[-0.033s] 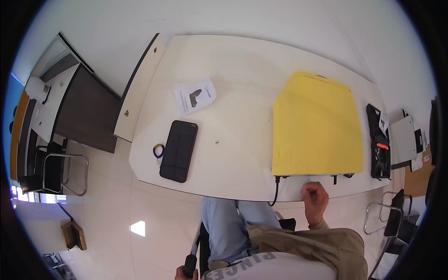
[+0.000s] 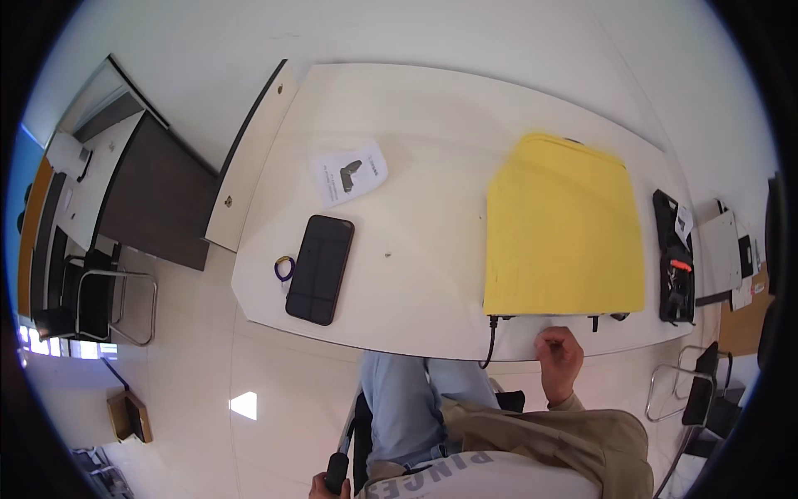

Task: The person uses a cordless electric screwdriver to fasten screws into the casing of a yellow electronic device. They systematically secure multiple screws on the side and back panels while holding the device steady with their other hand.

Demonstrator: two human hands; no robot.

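My right hand (image 2: 559,362) is at the near edge of the white table (image 2: 424,166), just in front of a yellow box-shaped device (image 2: 565,229). Its fingers are curled in, thumb close to the index finger; whatever they may hold does not show. A black cable (image 2: 492,341) and small dark fittings stick out of the device's near side. Low in the picture, my left hand (image 2: 321,488) closes around a black grip (image 2: 337,472) on a metal bar beside my seat. Most of that hand is cut off by the lower edge.
On the table's left lie a black phone (image 2: 320,270), a small dark ring-shaped band (image 2: 284,268) and a printed leaflet (image 2: 356,173). An open black tool case (image 2: 677,258) with an orange-red item lies at the right end. Chairs (image 2: 108,295) stand off to the sides.
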